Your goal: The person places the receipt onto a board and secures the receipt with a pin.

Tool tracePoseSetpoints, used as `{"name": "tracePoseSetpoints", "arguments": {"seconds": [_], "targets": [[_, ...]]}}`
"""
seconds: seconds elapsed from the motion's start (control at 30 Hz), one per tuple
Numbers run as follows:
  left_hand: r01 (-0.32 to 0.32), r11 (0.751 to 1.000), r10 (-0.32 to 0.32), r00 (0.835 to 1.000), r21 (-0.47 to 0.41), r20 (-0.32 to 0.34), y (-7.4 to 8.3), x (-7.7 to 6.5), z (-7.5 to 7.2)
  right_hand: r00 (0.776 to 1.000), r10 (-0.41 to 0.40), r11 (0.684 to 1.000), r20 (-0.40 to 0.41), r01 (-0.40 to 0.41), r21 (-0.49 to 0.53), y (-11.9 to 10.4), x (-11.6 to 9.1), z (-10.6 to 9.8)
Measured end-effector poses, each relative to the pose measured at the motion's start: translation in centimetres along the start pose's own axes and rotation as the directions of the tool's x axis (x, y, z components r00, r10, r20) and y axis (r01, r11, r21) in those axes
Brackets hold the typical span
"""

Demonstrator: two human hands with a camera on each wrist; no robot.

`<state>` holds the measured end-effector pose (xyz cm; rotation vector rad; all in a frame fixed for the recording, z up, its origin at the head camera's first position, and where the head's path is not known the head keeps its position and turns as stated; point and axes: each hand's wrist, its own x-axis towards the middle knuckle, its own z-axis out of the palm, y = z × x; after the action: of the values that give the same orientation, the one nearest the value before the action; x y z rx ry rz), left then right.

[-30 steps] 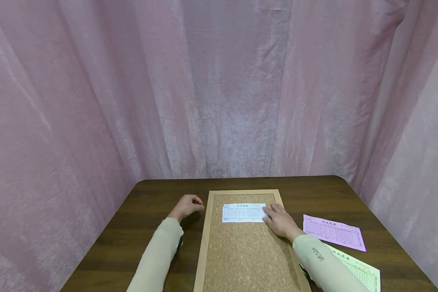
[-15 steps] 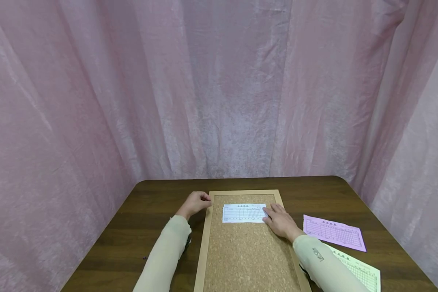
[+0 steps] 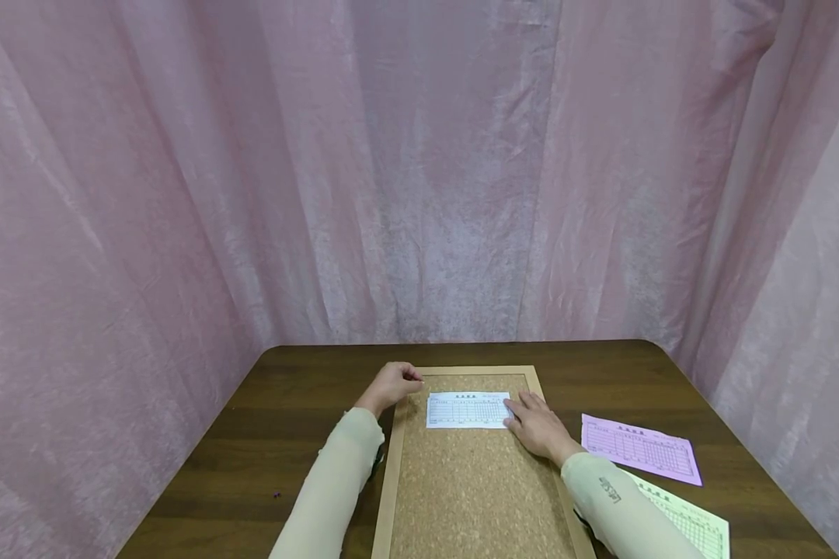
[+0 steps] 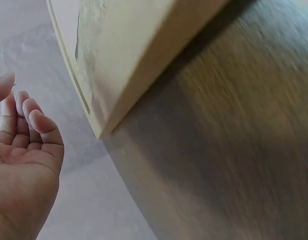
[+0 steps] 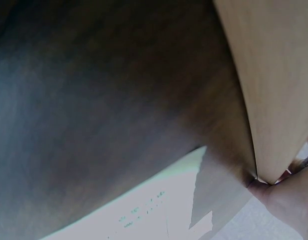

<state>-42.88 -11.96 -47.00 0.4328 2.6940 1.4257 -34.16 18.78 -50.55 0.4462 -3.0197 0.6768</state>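
Note:
A framed cork board point(image 3: 482, 489) lies on the table with a white printed form point(image 3: 468, 410) near its far end. Over the board's far left corner, left of the form, is my left hand point(image 3: 391, 384). Its thumb and index finger pinch something tiny; a thin, dark pin point(image 4: 14, 85) shows at the thumb tip in the left wrist view, its head hidden by the fingers. My right hand point(image 3: 540, 425) rests with extended fingers on the form's right edge and the board's right frame. In the right wrist view that hand point(image 5: 288, 200) is mostly out of frame.
Right of the board lie a pink form point(image 3: 642, 450) and a pale green form point(image 3: 685, 516), the latter partly behind my right sleeve. A tiny dark purple object point(image 3: 276, 494) sits on the brown table point(image 3: 231, 442) at left. Pink curtains point(image 3: 419, 171) hang around the table.
My left hand has moved right and away from me, from beside the board to over its far left corner. The right hand has stayed on the form's edge.

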Motion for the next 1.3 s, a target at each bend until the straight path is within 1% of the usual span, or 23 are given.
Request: {"name": "tracePoseSetpoints", "arguments": {"seconds": [0.23, 0.4, 0.5, 0.67, 0.83, 1.03, 1.3], "targets": [[0.022, 1.0, -0.022, 0.999, 0.013, 0.03, 1.0, 0.6, 1.4, 1.0, -0.001, 1.0, -0.008, 0.001, 0.008, 0.2, 0.0, -0.1], [-0.021, 0.999, 0.019, 0.999, 0.038, 0.04, 1.6, 1.1, 2.3, 1.0, -0.006, 1.0, -0.017, 0.006, 0.005, 0.4, -0.1, -0.1], [-0.038, 0.999, 0.036, 0.998, 0.033, 0.051, 1.8, 1.3, 3.0, 1.0, -0.008, 1.0, -0.02, 0.008, 0.006, 0.5, -0.1, 0.0], [-0.029, 1.0, 0.03, 0.998, -0.006, 0.056, 2.0, 1.5, 4.0, 1.0, -0.011, 1.0, -0.02, 0.011, -0.001, 0.4, 0.0, 0.1], [-0.025, 1.0, 0.024, 0.999, 0.002, 0.045, 1.9, 1.7, 4.8, 1.0, -0.01, 1.0, -0.02, 0.01, -0.005, 0.1, 0.0, 0.1], [-0.007, 1.0, 0.008, 0.999, -0.015, 0.043, 2.0, 2.1, 5.7, 0.999, -0.01, 1.0, -0.03, 0.01, 0.01, 0.0, -0.1, 0.1], [0.006, 1.0, -0.007, 0.999, 0.018, 0.048, 2.3, 2.3, 6.5, 0.997, -0.058, 0.998, -0.059, 0.058, -0.007, 0.6, 0.1, 0.7]]}}
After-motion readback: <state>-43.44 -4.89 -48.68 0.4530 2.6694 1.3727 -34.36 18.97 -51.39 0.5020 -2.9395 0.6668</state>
